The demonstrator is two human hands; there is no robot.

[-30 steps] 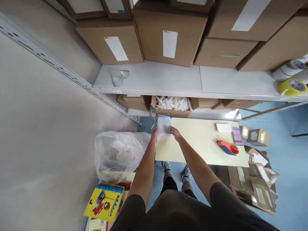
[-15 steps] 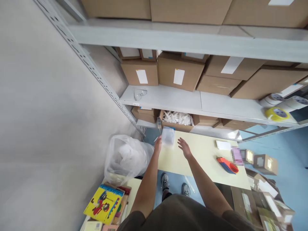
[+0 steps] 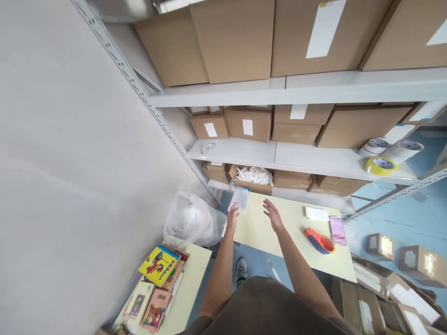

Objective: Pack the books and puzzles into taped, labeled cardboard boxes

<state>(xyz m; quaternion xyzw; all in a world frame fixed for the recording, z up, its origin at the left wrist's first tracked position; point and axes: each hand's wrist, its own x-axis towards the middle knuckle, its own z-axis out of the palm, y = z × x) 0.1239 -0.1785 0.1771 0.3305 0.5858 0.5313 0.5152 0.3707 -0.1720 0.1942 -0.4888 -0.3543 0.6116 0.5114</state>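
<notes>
A stack of clear plastic sleeves (image 3: 242,195) with a bit of blue at its top lies at the far left corner of the pale yellow table (image 3: 258,228). My left hand (image 3: 232,216) is just before the stack's near edge, fingers apart and nothing seen in them; whether it touches the sleeves I cannot tell. To the right, my right hand (image 3: 273,215) hovers over the table, fingers spread and holding nothing. Farther right lie an orange and blue tape dispenser (image 3: 319,242), a white stack of paper (image 3: 316,213) and a pink item (image 3: 337,230), partly blurred.
Behind the table stands a shelf rack with cardboard boxes (image 3: 247,125), tape rolls (image 3: 380,165) and a box of white rolled pieces (image 3: 254,176). A translucent plastic bag (image 3: 192,218) sits at left, near books (image 3: 159,265) on a side table. Cartons (image 3: 379,246) stand at right.
My left hand has come away from the left edge of the sleeves, and its fingers have spread. The right hand stays raised and open. My view has shifted, showing more upper shelf and books.
</notes>
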